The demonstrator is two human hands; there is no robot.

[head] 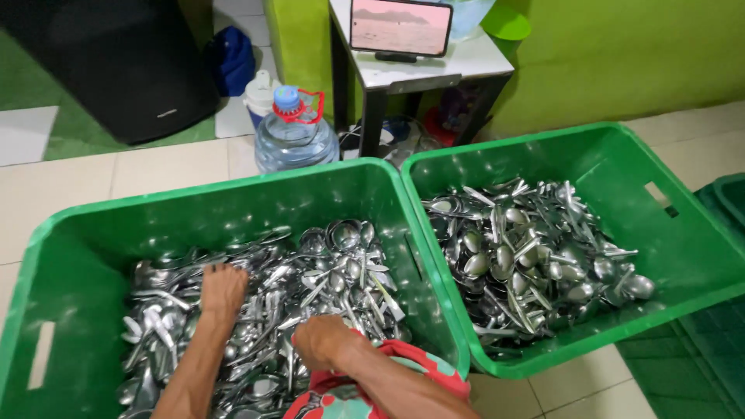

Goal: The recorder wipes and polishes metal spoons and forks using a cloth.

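Two green plastic crates stand side by side on a tiled floor. The left crate (233, 194) holds a heap of metal spoons (326, 271). My left hand (223, 289) is pushed down into that heap, fingers buried among the spoons. My right hand (322, 340) also rests in the heap near the crate's front, fingers curled into the spoons; whether it grips any is hidden. The right crate (683, 248) holds a second pile of spoons (528, 256), untouched by either hand.
A large water bottle (295, 136) with a blue cap stands behind the left crate. A small white table (466, 66) carries a phone (400, 27) propped on a stand. A black box (116, 62) sits at back left. A dark green crate edge (725, 202) shows at far right.
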